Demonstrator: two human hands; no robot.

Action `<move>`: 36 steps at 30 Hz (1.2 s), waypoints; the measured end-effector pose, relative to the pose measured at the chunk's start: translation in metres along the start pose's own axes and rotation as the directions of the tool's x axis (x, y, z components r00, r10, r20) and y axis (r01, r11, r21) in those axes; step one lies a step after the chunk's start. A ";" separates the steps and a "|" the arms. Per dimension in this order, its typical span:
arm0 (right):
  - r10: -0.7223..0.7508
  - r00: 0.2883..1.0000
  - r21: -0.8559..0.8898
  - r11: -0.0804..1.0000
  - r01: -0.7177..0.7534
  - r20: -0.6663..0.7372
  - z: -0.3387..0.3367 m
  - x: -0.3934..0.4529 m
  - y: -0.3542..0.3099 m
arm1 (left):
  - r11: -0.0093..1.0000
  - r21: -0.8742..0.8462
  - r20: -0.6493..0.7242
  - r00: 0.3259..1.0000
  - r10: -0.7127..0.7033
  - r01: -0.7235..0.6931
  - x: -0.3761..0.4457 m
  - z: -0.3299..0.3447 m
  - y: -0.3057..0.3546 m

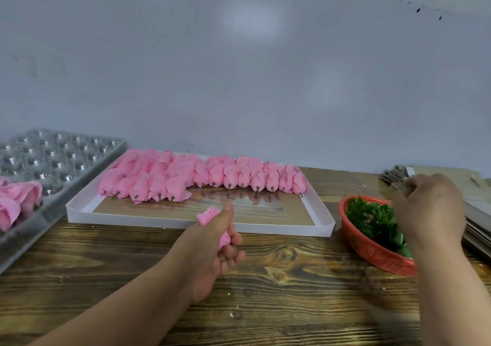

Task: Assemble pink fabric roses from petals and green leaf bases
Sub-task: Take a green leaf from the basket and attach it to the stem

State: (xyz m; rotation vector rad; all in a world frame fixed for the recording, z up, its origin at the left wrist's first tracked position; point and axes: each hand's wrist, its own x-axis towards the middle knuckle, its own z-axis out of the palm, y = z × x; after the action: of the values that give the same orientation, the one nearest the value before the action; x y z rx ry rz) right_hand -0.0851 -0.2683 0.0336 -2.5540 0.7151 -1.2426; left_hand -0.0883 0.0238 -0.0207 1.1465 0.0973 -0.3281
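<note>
1. The left hand [216, 250] is curled around a pink fabric rose bud [212, 222] above the wooden table [292, 306].
2. The right hand [430, 207], blurred, hovers over the red basket [372, 252] of green leaf bases [372, 215]; I cannot tell its grip.
3. More pink rose buds [202, 178] lie in rows in the white tray [186, 222].

A plain grey-blue wall [239, 67] is standing behind the dark wooden counter [279, 279], and a soft light patch is shining on it.
</note>
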 end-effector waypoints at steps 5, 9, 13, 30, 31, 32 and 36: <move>-0.001 0.992 0.507 0.860 -0.064 0.128 0.002 -0.008 -0.025 | 0.998 -0.064 -0.003 1.000 0.013 -0.014 0.000 0.002 -0.001; -0.184 0.788 0.771 0.422 -0.477 0.588 0.006 -0.045 -0.085 | 0.986 -0.135 -0.020 0.995 0.101 -0.102 0.000 0.002 0.002; -0.414 0.536 0.676 0.391 -0.625 0.736 0.012 -0.084 -0.117 | 0.970 -0.124 -0.037 0.978 0.204 -0.207 0.003 -0.004 0.009; -0.606 0.289 0.631 0.482 -0.608 0.741 0.001 -0.122 -0.132 | 0.942 0.124 -0.070 0.944 0.322 -0.312 -0.001 -0.006 0.009; -0.607 0.285 0.626 0.474 -0.619 0.742 0.001 -0.127 -0.131 | 0.942 0.126 -0.080 0.943 0.323 -0.312 -0.002 -0.005 0.008; -0.603 0.289 0.618 0.455 -0.641 0.743 0.001 -0.131 -0.130 | 0.939 0.133 -0.091 0.939 0.331 -0.318 -0.002 -0.004 0.007; -0.534 0.327 0.535 0.297 -0.791 0.780 0.002 -0.140 -0.125 | 0.917 0.180 -0.083 0.923 0.376 -0.357 -0.007 0.004 0.001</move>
State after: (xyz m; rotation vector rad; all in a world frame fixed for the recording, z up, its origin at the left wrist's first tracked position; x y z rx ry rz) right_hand -0.1160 -0.0889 -0.0141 -1.4090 -0.1529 0.2698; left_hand -0.0952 0.0224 -0.0166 1.3169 -0.0447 0.0679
